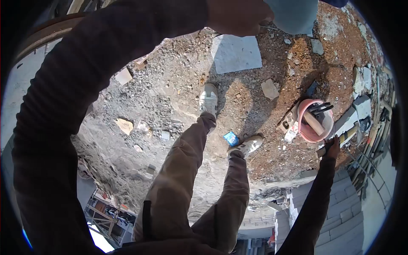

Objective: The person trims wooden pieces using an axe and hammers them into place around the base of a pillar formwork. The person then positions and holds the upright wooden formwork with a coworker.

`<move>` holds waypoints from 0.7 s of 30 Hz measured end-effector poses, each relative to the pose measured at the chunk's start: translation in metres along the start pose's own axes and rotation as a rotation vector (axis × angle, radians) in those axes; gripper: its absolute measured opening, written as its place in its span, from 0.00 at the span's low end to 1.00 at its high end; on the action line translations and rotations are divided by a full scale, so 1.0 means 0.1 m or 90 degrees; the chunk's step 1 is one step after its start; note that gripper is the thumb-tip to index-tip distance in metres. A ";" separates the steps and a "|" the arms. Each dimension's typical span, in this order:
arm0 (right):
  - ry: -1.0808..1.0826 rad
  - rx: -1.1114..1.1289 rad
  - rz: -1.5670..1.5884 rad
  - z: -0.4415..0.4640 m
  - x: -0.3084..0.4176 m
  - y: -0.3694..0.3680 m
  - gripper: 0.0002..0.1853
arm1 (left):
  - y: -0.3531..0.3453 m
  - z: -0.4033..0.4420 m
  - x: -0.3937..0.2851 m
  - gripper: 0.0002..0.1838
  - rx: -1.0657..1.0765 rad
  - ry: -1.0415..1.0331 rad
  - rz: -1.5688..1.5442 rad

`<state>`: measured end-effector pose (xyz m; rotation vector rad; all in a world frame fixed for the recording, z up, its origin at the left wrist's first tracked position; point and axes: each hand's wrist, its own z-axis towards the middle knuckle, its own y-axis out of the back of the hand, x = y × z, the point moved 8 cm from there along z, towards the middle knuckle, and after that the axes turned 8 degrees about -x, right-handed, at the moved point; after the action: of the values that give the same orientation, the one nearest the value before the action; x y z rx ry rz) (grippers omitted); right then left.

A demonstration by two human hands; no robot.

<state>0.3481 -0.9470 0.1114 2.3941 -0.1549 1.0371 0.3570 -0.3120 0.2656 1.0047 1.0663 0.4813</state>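
Note:
At the top edge, my left hand (240,17) is closed beside a pale blue object (295,16), which is cut off by the frame; what its fingers hold is hidden. Low on the right, my right hand (333,148) is wrapped round a yellow and black tool handle (347,135). This hand is just beside a pink bucket (302,127), in which a wooden handle (313,123) and dark tools (321,107) lie.
My two shoes (208,100) stand on rubble-strewn ground. A blue packet (231,138) lies between them. Ahead is a flat pale slab (237,54). Poles and rods (376,146) lie at the right, above stacked grey blocks (340,212).

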 end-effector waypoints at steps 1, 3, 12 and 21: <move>0.023 -0.022 0.001 0.12 0.01 -0.07 0.12 | -0.16 -0.04 -0.25 0.07 0.009 -0.072 0.009; -0.015 -0.031 0.010 0.38 -0.20 -0.02 0.12 | -0.53 -0.35 -1.33 0.07 0.029 -0.047 -0.115; 0.163 -0.080 -0.322 0.51 0.20 0.33 0.19 | -1.67 -1.68 -4.00 0.09 0.205 0.378 -0.753; -0.024 0.097 -0.268 -1.65 -0.58 0.40 0.08 | -1.09 -2.57 -2.71 0.14 -0.032 0.687 -0.454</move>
<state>0.1887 -0.9032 0.1815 2.4324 0.4121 0.8290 -0.0040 -0.4553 0.2738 0.1912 2.2409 0.4392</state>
